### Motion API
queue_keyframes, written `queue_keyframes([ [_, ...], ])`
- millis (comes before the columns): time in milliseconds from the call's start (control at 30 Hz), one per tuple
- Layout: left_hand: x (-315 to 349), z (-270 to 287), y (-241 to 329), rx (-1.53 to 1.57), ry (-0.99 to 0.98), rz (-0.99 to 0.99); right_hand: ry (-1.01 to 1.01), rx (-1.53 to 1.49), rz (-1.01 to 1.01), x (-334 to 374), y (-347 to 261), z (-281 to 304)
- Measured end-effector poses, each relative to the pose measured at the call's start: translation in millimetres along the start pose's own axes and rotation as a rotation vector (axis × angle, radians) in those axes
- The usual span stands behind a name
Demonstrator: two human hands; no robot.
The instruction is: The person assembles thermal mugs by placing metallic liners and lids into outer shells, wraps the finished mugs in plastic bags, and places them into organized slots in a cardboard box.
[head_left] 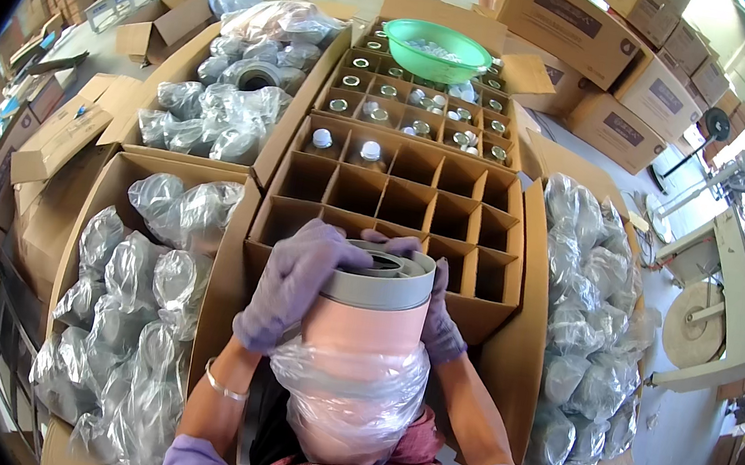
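A pink cylinder point(365, 326) with a grey ringed top point(385, 281) stands upright in front of my body. Clear plastic bag point(348, 385) is bunched around its lower part. My left hand point(303, 275), in a purple-grey glove, wraps the left side of the grey top, fingers over the rim. On the other side my right hand point(441, 321), gloved alike, presses against the cylinder, with fingertips showing behind the rim. Just beyond is a divided carton point(485, 318); two white-capped bottles, one point(320, 141) and another point(370, 154), sit in its far left cells.
A green basin point(397, 45) of small pieces rests on a farther divided carton point(322, 99) holding several bottles. Bagged items fill cartons at left point(127, 271) and right point(570, 343). Stacked boxes point(617, 128), fans and a grey machine frame point(730, 308) stand to the right.
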State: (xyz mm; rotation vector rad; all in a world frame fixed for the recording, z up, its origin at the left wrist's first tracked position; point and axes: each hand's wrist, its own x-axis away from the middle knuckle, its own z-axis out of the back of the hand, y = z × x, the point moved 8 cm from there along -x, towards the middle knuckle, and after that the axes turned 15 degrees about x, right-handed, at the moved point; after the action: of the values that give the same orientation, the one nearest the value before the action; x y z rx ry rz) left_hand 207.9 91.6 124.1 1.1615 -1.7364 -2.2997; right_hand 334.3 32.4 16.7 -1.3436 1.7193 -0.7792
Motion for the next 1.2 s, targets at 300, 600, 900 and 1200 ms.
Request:
queue_keyframes([
  [300, -9.7, -22.1, -108.7, 1.321, 0.207, 0.588, 0.293, 1.302, 0.170, 7.4, -111.5, -31.2],
  [600, 19.1, 2.5, -64.4, 0.712, 0.276, 0.394, 0.046, 1.196, 0.302, 6.3, -95.8, -50.1],
  [900, 8.0, 10.0, -75.5, 0.315, 0.002, 0.215, 0.103, 1.225, 0.173, -2.1, -100.6, -55.1],
  [1200, 10.3, 2.9, -45.0, 0.510, 0.118, 0.140, 0.258, 1.574, 0.324, 9.4, -108.4, -85.2],
])
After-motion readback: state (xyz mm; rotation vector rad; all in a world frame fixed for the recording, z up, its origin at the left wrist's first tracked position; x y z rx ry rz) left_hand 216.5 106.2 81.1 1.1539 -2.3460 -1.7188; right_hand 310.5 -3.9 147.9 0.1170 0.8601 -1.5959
